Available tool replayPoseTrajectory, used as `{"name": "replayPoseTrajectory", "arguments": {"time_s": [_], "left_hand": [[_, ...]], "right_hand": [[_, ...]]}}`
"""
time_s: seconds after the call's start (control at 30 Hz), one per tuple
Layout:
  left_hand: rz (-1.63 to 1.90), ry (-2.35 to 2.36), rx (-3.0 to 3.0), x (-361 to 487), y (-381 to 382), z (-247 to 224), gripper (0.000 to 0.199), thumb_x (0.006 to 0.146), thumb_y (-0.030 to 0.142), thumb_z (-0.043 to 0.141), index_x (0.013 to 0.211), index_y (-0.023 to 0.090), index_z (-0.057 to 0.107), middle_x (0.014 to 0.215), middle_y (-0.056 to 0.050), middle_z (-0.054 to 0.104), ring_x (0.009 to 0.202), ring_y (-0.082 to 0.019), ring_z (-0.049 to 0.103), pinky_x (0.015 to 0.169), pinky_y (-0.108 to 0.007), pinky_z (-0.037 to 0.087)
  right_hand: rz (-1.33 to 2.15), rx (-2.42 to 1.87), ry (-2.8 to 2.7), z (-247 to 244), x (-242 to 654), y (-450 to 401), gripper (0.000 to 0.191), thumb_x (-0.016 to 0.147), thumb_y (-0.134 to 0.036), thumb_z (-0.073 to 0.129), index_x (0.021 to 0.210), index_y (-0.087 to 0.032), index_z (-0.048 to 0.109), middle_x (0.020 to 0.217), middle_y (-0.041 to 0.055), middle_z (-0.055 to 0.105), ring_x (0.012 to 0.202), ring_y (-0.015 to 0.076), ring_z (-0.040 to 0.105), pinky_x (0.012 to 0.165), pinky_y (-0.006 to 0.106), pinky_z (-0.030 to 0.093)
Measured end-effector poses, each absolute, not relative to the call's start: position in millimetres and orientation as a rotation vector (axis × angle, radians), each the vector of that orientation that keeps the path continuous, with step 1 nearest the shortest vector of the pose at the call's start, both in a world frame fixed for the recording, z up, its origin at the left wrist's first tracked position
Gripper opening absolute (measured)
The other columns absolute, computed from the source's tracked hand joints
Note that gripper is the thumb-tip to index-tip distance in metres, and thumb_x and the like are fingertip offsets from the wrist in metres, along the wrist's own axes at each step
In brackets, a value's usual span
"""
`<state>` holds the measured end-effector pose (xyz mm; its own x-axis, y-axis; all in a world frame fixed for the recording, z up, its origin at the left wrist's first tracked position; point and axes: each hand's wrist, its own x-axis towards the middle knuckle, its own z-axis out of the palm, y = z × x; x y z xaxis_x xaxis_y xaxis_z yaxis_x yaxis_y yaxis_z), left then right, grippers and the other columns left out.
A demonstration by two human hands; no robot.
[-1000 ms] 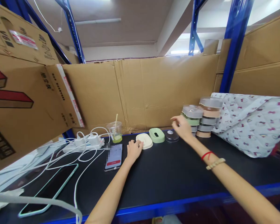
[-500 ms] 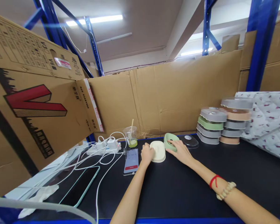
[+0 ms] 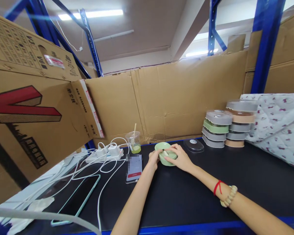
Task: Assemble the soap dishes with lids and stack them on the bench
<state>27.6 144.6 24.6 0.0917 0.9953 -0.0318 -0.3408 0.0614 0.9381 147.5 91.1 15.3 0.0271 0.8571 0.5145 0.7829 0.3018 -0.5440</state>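
A light green plastic dish (image 3: pixel 167 162) with a rounded rim stands on the black tabletop between my hands. My left hand (image 3: pixel 155 159) grips its left edge, thumb and fingers bent at the rim. From the other side my right hand (image 3: pixel 180 157) holds the dish, with fingers reaching over its inside. A small dark and pale detail shows in the middle, too small to make out. The cream square piece is out of sight. To the right of the hands lies a dark clear lid (image 3: pixel 194 146) with a round white sticker.
Stacks of grey, green and peach lidded dishes (image 3: pixel 214 135) stand at the right, beside a patterned cloth (image 3: pixel 279 120). Toward the left are a drink cup (image 3: pixel 134 143), a lit phone (image 3: pixel 134 168), a dark phone (image 3: pixel 79 195), a power strip (image 3: pixel 104 156) and loose white cables.
My right hand has brought the green dish left to where the cream piece was, and that piece is now hidden. My left hand has taken hold of the green dish. The view has shifted slightly.
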Motion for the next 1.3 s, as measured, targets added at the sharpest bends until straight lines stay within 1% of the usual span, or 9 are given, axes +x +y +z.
{"name": "replayPoseTrajectory", "arguments": {"time_s": [0.1,0.2,0.4,0.5,0.9,1.03,1.13,1.23,1.3], "left_hand": [[1.265,0.859,0.926,29,143,29,0.010,0.057,0.008,0.066,0.060,0.013,0.058,0.050,0.002,0.053,0.044,-0.007,0.046,0.046,-0.019,0.037],[1.275,0.698,0.915,31,138,31,0.020,0.055,0.013,0.072,0.071,0.015,0.061,0.064,0.001,0.062,0.054,-0.009,0.055,0.055,-0.020,0.045],[1.199,0.652,0.949,34,130,28,0.026,0.065,0.029,0.073,0.084,0.015,0.062,0.081,-0.004,0.067,0.070,-0.014,0.063,0.069,-0.025,0.050],[1.179,0.736,0.949,33,129,29,0.022,0.074,0.030,0.066,0.087,0.013,0.063,0.081,-0.006,0.068,0.071,-0.015,0.064,0.066,-0.024,0.050],[1.228,0.791,1.082,35,124,29,0.025,0.065,0.032,0.073,0.077,0.012,0.065,0.070,-0.004,0.065,0.063,-0.013,0.059,0.058,-0.020,0.045],[1.068,0.911,1.085,33,126,30,0.018,0.072,0.030,0.067,0.075,0.012,0.063,0.061,-0.003,0.061,0.053,-0.012,0.056,0.054,-0.023,0.045],[0.985,1.019,1.080,30,130,29,0.016,0.073,0.025,0.064,0.066,0.013,0.057,0.052,0.000,0.053,0.044,-0.010,0.050,0.048,-0.022,0.043],[0.978,1.015,1.058,28,131,28,0.013,0.073,0.019,0.063,0.065,0.014,0.054,0.050,0.002,0.051,0.043,-0.009,0.048,0.048,-0.021,0.044],[0.953,0.984,1.040,28,130,28,0.010,0.074,0.015,0.060,0.067,0.013,0.054,0.053,0.000,0.053,0.047,-0.009,0.051,0.053,-0.021,0.047]], "right_hand": [[0.290,-1.518,-1.295,16,150,99,0.070,0.068,-0.047,0.063,0.131,-0.022,0.047,0.129,0.0080,0.046,0.118,0.0163,0.048,0.101,0.030,0.043],[0.662,-1.527,-1.049,23,152,99,0.075,0.070,-0.045,0.062,0.136,-0.016,0.040,0.122,0.0105,0.054,0.098,0.0129,0.059,0.084,0.024,0.049],[0.960,-1.315,-1.007,36,151,83,0.041,0.069,-0.040,0.066,0.098,-0.011,0.066,0.079,0.0036,0.067,0.058,0.0037,0.054,0.053,0.013,0.042],[0.962,-1.278,-1.014,35,151,82,0.042,0.064,-0.043,0.070,0.090,-0.010,0.068,0.074,0.0030,0.067,0.057,0.0040,0.054,0.052,0.013,0.041],[0.901,-1.294,-1.106,36,160,84,0.059,0.049,-0.060,0.072,0.078,-0.008,0.065,0.059,-0.0016,0.057,0.049,0.0001,0.041,0.046,0.012,0.029],[0.817,-1.356,-1.198,30,167,93,0.060,0.059,-0.063,0.063,0.084,-0.009,0.067,0.073,0.0027,0.063,0.058,0.0044,0.050,0.054,0.015,0.037],[0.478,-1.517,-1.267,25,181,101,0.056,0.072,-0.061,0.052,0.100,-0.014,0.065,0.093,0.0074,0.065,0.082,0.0134,0.060,0.077,0.026,0.048],[-0.064,-1.783,-1.274,17,206,107,0.061,0.067,-0.048,0.064,0.121,-0.021,0.055,0.123,0.0123,0.053,0.119,0.0272,0.049,0.102,0.047,0.036],[-0.263,-1.921,-1.231,11,225,107,0.067,0.063,-0.044,0.069,0.125,-0.022,0.052,0.131,0.0164,0.044,0.126,0.0349,0.040,0.102,0.057,0.031]]}}
